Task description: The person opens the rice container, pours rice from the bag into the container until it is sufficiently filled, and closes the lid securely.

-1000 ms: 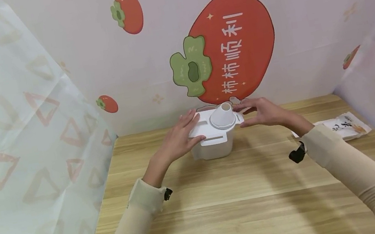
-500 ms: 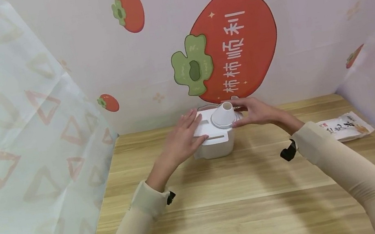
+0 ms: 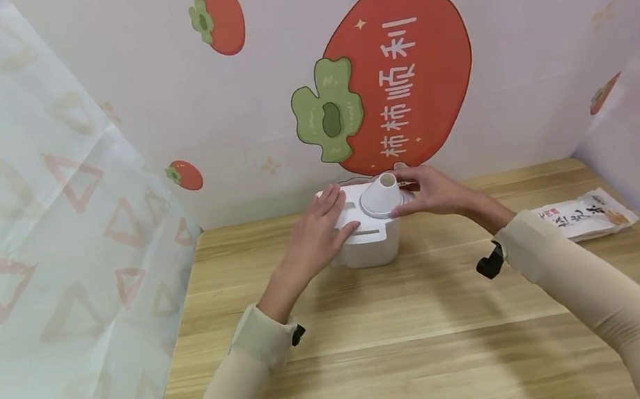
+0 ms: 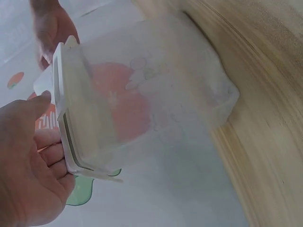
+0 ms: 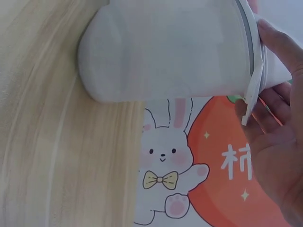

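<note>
A translucent white plastic storage box (image 3: 371, 255) stands upright near the back of the table, also seen side-on in the left wrist view (image 4: 156, 85). On top sits its white lid (image 3: 360, 229) with slotted side flaps. A white cone-shaped spout (image 3: 382, 197) with an open tip rises from the lid's right part. My left hand (image 3: 312, 237) rests on the lid's left part, fingers straight, thumb near the front flap. My right hand (image 3: 434, 190) holds the spout's base from the right, thumb in front, fingers behind. A lid flap (image 5: 253, 92) hangs outward beside the right palm.
A white printed packet (image 3: 589, 215) lies at the right of the wooden table (image 3: 407, 340). Right behind the box stands a wall covering (image 3: 254, 111) with persimmon prints. Patterned sheets close off the left and right sides.
My right hand has moved left from the lid's right flap onto the spout's base. My left hand has shifted slightly right on the lid. The box stays in place.
</note>
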